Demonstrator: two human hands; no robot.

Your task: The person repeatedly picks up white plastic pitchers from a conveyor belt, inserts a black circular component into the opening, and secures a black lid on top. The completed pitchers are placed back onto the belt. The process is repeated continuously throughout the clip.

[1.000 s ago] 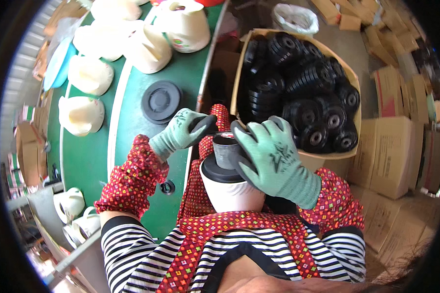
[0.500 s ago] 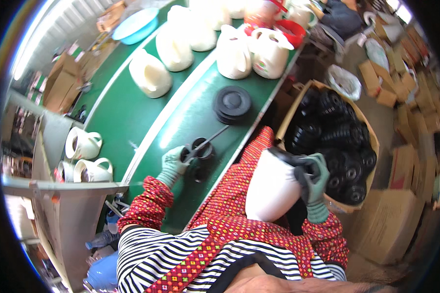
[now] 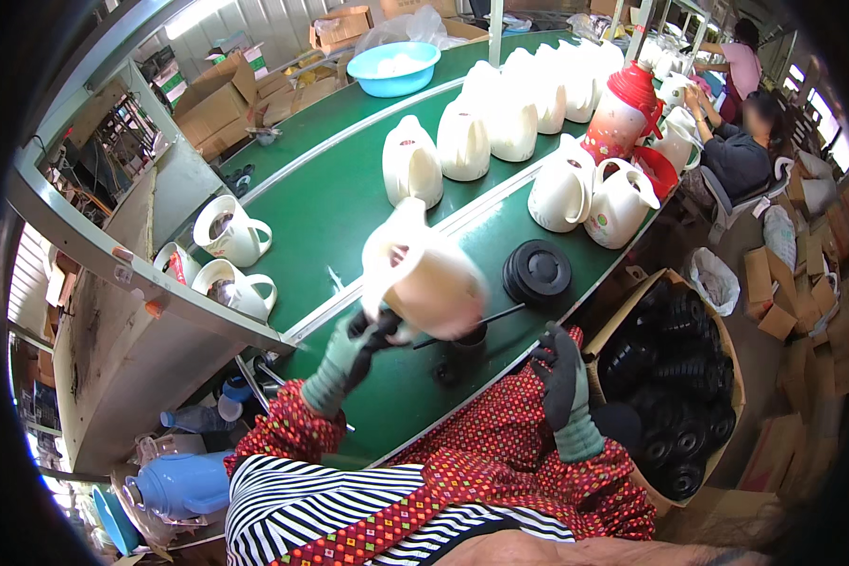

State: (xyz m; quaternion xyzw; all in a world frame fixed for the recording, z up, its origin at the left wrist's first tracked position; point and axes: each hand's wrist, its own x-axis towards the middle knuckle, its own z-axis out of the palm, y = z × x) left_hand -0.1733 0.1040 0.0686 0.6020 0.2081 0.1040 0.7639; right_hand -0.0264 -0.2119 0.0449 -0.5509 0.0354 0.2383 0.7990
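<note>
White plastic handled jug [image 3: 432, 288], earlier at the lap, now over flat green worktop [image 3: 302, 247], gripped by green-gloved left hand [image 3: 354, 351]; green-gloved right hand [image 3: 563, 382] off it, finger closure unclear.

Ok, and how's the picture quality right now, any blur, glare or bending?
Head view: the white jug in the left hand is motion-blurred; head view: the back row of jugs looks washed out; head view: edges of the green table bow, fisheye-style.

Other jugs [image 3: 463, 141] stand on the table [image 3: 321, 226] behind the held jug [image 3: 439, 288]; discs [image 3: 538, 272] lie right of it, the box [image 3: 627, 317] beside the table.
</note>
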